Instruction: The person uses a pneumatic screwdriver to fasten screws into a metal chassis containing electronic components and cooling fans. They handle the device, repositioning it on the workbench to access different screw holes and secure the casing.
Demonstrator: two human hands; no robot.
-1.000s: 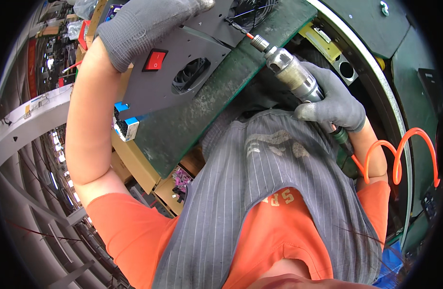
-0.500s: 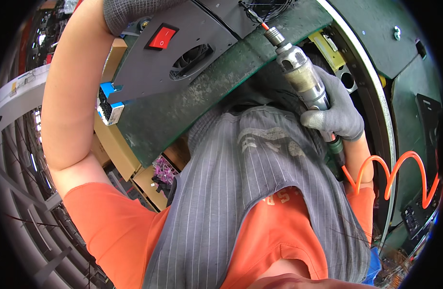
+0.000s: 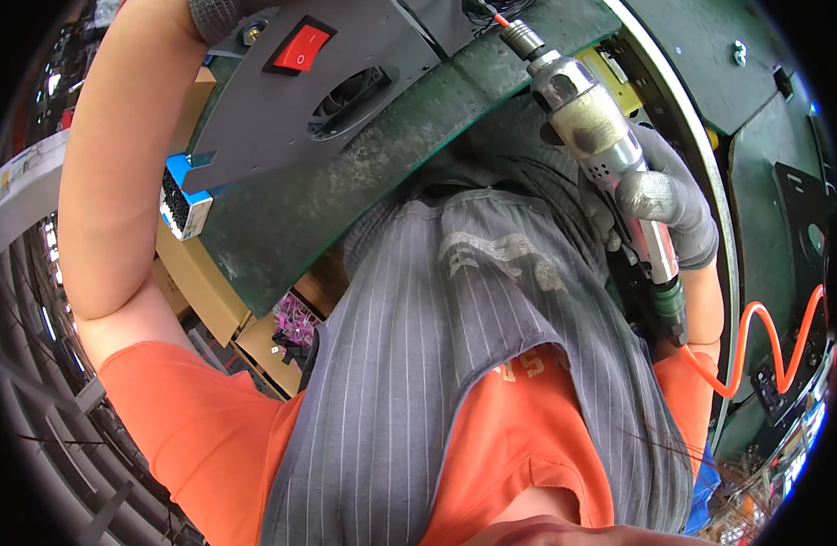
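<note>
In my right hand [image 3: 678,200], in a grey glove, is a pneumatic screwdriver [image 3: 596,127]. The fingers wrap round its lower grip, and its bit end points up and to the left. An orange coiled air hose [image 3: 741,350] runs from its green base. Ahead of me lies a dark grey metal casing [image 3: 254,114] with a red rocker switch [image 3: 302,48] and a round opening with a fan [image 3: 353,96] in it. My gloved left hand [image 3: 225,16] reaches to the casing's upper left; its fingers are beyond the view's edge.
A dark green worktop [image 3: 282,214] carries the casing. At its left edge stands a small blue and white box [image 3: 186,202] of small dark parts. Below are cardboard boxes [image 3: 204,282] and a bundle of purple pieces [image 3: 295,320]. A metal rail [image 3: 687,109] runs along the right side.
My right hand has brought the screwdriver slightly right and nearer to me, and its grip has turned so the thumb lies across the front. The casing sits slightly further left and up in view.
</note>
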